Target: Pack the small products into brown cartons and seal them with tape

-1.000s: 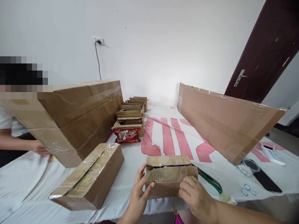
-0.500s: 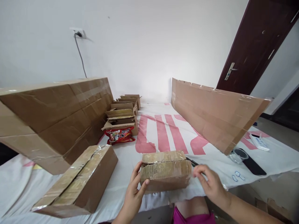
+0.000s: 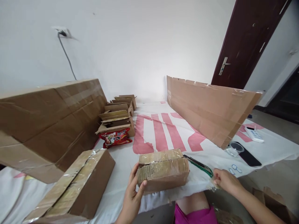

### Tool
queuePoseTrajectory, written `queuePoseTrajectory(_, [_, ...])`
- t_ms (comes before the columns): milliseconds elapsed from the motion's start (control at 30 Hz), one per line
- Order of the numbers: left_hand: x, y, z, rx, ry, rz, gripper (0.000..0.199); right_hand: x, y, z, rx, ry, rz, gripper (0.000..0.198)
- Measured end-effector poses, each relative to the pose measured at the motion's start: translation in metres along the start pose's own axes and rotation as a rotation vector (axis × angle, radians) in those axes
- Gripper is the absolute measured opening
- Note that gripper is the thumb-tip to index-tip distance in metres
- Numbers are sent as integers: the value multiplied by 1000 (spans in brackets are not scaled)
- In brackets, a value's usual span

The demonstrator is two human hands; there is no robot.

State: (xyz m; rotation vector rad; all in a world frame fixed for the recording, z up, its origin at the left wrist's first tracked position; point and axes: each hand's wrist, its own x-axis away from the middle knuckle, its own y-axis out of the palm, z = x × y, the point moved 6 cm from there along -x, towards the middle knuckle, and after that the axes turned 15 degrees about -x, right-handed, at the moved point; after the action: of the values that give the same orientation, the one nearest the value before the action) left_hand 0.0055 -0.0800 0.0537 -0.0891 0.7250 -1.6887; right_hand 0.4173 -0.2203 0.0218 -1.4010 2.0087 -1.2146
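My left hand (image 3: 133, 194) grips the left end of a small taped cardboard box (image 3: 163, 172), its thumb on the near face and its fingers behind. The box rests near the table's front edge, with a seam along its top. Just right of it lies a green utility knife (image 3: 199, 165) with a dark strip along it. My right hand (image 3: 225, 180) is closed beside the knife's near end, apart from the box. What its fingers pinch, if anything, I cannot make out; a bit of clear tape shows just below them.
A longer taped box (image 3: 93, 183) lies at left before a large carton (image 3: 53, 121). A red food packet (image 3: 116, 137) leans by a row of open boxes (image 3: 119, 116). At right stand a cardboard panel (image 3: 207, 109), a clear cup (image 3: 234, 149) and a phone (image 3: 249, 156).
My right hand has moved right, away from the box, and the utility knife now shows fully on the cloth. My left hand stays on the box. The view has shifted slightly.
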Motion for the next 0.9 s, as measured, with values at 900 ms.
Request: queuePoseTrajectory(900, [16,-8,11,-78,381,108,24,-29,-21,-215,-326,-649,-49,17])
